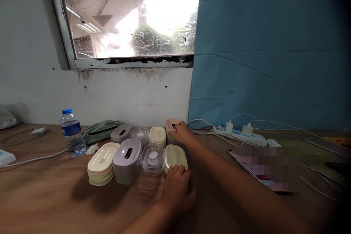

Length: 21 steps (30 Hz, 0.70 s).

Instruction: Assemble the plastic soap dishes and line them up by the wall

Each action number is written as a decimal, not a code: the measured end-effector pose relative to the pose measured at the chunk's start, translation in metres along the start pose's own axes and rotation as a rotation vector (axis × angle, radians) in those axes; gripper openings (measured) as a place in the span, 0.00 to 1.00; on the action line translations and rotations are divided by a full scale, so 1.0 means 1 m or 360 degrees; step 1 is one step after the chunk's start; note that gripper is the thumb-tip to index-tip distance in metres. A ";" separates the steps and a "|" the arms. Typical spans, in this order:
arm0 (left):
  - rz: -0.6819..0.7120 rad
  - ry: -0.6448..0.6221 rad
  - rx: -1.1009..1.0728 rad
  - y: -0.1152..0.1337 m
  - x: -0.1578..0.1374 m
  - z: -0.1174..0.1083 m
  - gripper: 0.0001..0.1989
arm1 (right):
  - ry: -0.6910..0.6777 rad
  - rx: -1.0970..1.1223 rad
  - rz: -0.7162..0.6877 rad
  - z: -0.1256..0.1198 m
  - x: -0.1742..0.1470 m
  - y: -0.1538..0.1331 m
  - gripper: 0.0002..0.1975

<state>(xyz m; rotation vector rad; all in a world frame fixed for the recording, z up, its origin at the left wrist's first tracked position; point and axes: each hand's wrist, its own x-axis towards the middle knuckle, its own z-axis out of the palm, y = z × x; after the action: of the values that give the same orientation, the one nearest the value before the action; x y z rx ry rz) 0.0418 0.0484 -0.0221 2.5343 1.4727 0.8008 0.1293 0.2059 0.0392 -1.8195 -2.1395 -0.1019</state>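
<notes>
My left hand (178, 186) rests with curled fingers on the front edge of a pale yellow-green container with a lid (175, 155). Behind it, my right hand (181, 132) grips the rim of a peach box with a slotted top (171, 121), thumb and fingers bent over it. To the left stand transparent stacked lids (153, 155), a lilac box with a slot (127, 159) and a stack of cream lids (102, 159). The back row holds another lilac box (120, 132), a transparent container (140, 134) and a cream-lidded stack (157, 135).
A water bottle (71, 131) and a green pouch (100, 131) stand to the left. At the right are a power strip (246, 137) with chargers and cables, and a tablet (255, 170) with a partly blurred screen. A white wall (131, 95) closes off the back.
</notes>
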 end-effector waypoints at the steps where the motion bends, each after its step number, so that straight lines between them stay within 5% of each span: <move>1: -0.0004 -0.0003 0.0007 0.000 0.000 -0.001 0.04 | -0.0004 0.0010 -0.0001 0.000 0.000 0.000 0.24; 21: 0.0012 -0.0009 0.0098 0.001 0.000 -0.003 0.04 | 0.0040 0.0168 0.0009 0.002 0.004 0.007 0.21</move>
<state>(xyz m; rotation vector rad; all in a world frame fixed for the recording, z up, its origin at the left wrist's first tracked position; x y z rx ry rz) 0.0416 0.0473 -0.0190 2.5854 1.5102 0.7604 0.1353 0.2111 0.0373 -1.7553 -2.0816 -0.0103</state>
